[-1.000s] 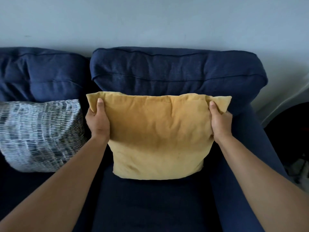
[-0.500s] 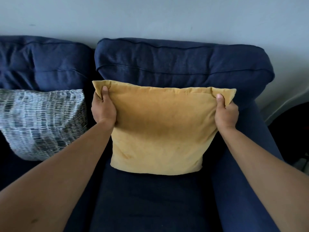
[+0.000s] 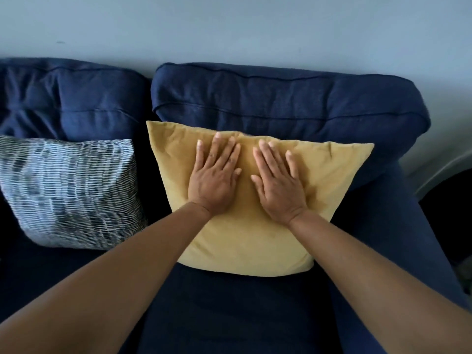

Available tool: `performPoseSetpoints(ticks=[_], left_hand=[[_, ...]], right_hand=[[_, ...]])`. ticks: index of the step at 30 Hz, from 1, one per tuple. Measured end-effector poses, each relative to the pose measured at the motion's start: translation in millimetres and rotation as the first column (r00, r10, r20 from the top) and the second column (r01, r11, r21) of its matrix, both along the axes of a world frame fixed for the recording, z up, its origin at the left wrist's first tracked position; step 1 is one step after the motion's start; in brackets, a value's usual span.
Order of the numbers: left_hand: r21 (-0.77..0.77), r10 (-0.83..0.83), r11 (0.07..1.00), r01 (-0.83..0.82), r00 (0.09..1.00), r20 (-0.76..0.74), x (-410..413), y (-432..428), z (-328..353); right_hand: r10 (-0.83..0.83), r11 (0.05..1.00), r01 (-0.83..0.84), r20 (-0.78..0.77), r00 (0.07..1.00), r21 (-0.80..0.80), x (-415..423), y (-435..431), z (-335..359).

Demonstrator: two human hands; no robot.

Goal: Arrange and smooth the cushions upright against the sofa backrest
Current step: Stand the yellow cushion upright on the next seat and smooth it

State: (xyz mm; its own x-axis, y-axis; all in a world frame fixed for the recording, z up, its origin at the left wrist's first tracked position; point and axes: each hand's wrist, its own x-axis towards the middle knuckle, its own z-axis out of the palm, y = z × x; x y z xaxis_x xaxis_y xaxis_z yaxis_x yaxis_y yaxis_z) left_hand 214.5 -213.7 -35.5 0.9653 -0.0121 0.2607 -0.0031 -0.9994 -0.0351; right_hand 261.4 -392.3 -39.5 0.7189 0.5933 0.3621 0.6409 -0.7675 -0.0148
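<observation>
Yellow cushion (image 3: 245,241) upright, left hand (image 3: 213,185), right hand (image 3: 277,191) flat on it (fingers spread, gripping nothing)

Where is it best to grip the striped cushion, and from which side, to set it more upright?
Probably the two upper corners of the striped cushion, reached from the front. It leans back against the backrest, so its top edge is free. Both hands now lie flat on the yellow cushion.

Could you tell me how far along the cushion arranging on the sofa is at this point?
Done: the patterned cushion and the yellow cushion both stand propped against the navy backrest. In hand: the left hand and right hand lie flat, fingers spread, on the yellow cushion's front, smoothing it. Left: its top right corner looks creased, and the patterned cushion leans slightly.
</observation>
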Motion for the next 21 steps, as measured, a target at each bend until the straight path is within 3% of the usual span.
performPoseSetpoints(ticks=[4, 8, 10, 12, 14, 17, 19, 21], left_hand=[[0.07, 0.173, 0.984, -0.166, 0.979, -0.106, 14, 41, -14], [-0.032, 0.326, 0.943, -0.33, 0.941, -0.094, 11, 46, -15], [-0.11, 0.371, 0.919, -0.378, 0.926, -0.072, 9, 33, -10], [-0.168, 0.383, 0.906, -0.387, 0.922, -0.058, 7, 22, -5], [-0.163, 0.376, 0.91, -0.381, 0.925, -0.058, 4, 16, -4], [-0.147, 0.372, 0.915, -0.375, 0.927, -0.049, -2, 17, -7], [-0.13, 0.359, 0.924, -0.36, 0.933, -0.037, -6, 19, -7], [-0.097, 0.333, 0.937, -0.334, 0.942, -0.028, -12, 19, -7]], right_hand=[[-0.205, 0.975, 0.193, -0.104, 0.973, -0.115, 45, -47, -16], [-0.415, 0.909, 0.397, -0.193, 0.889, -0.127, 61, -73, -14], [-0.459, 0.886, 0.461, -0.2, 0.866, -0.039, 52, -62, -3], [-0.4, 0.902, 0.417, -0.144, 0.905, 0.112, 32, -43, 10], [-0.2, 0.96, 0.209, -0.065, 0.978, 0.184, 1, -17, 14], [0.011, 0.999, -0.012, -0.025, 1.0, -0.032, -35, 8, -13], [-0.071, 0.992, 0.063, -0.07, 0.995, -0.109, -27, -6, -30], [-0.243, 0.969, 0.233, -0.139, 0.96, -0.081, -10, -32, -39]])
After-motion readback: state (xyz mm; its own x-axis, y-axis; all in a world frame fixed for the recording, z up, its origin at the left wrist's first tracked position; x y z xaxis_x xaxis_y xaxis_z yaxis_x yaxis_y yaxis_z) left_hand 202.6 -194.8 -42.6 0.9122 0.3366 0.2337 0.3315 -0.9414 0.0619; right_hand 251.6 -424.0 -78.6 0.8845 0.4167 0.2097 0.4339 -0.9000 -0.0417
